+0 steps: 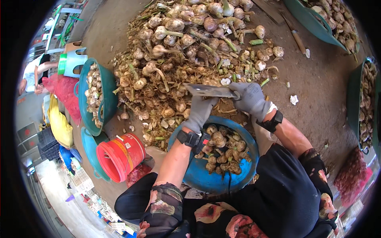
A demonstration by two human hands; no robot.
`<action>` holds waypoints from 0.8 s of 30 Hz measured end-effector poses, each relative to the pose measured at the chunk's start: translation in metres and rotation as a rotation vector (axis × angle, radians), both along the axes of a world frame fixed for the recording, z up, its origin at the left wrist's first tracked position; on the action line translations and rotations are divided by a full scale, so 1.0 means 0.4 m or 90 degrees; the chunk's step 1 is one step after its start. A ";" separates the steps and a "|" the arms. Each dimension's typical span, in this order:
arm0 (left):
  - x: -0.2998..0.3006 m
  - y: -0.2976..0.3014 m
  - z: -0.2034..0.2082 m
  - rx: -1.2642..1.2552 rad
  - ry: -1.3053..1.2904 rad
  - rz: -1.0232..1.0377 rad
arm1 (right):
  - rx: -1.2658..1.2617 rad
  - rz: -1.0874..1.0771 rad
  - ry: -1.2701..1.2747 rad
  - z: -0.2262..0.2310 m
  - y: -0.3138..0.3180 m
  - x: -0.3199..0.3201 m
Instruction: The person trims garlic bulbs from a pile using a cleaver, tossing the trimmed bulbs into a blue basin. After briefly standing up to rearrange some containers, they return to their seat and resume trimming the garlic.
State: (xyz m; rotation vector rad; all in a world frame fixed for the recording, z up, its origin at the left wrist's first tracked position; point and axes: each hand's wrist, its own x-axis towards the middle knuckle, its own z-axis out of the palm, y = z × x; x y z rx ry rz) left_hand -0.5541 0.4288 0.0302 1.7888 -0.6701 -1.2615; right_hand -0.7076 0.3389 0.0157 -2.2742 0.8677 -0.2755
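My right hand (250, 100), in a grey glove, is closed round the handle end of a wide flat blade, a cleaver (210, 91). The blade reaches left, across the top of my left hand (199, 113), also gloved in grey. My left fingers look curled just below the blade; what they grip is hidden. Beyond both hands lies a big heap of garlic bulbs (174, 25) with stems and dry roots. Close below the hands, between my knees, a blue basin (190, 174) holds several trimmed garlic bulbs (222, 144).
At left stand a green tub (109, 85) of garlic, a red bucket (133, 148) and a pink mesh sack (65, 93). Green tubs (331, 33) of garlic stand at right. A wooden-handled tool (297, 41) lies on the floor. A person (33, 75) is at far left.
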 end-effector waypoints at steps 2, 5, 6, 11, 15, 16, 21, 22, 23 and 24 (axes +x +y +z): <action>-0.009 0.001 0.039 0.025 0.018 -0.015 | 0.005 -0.021 0.054 -0.036 -0.010 -0.028; -0.045 0.006 0.103 -0.138 -0.102 -0.067 | 0.133 -0.179 0.267 -0.121 -0.049 -0.149; -0.047 -0.001 0.098 -0.101 -0.092 -0.079 | 0.187 -0.226 0.258 -0.118 -0.059 -0.172; -0.038 -0.027 0.041 -0.244 -0.419 -0.328 | 0.670 -0.135 -0.357 -0.044 -0.021 -0.089; -0.067 -0.056 -0.028 -0.209 -0.270 -0.008 | 0.727 -0.216 -0.386 0.020 -0.048 -0.064; -0.076 -0.041 -0.049 -0.090 0.050 0.195 | 0.687 -0.278 -0.395 0.012 -0.047 -0.058; -0.063 -0.018 -0.016 -0.010 0.574 0.254 | 0.403 -0.084 -0.179 0.000 -0.077 -0.016; -0.052 -0.026 -0.009 0.000 0.375 0.147 | 0.338 -0.040 -0.073 0.017 -0.089 -0.023; -0.038 -0.030 0.001 0.010 0.172 0.042 | 0.271 0.005 0.030 0.024 -0.098 -0.024; -0.025 -0.020 0.019 0.078 0.081 -0.009 | 0.207 0.035 0.212 0.002 -0.109 -0.022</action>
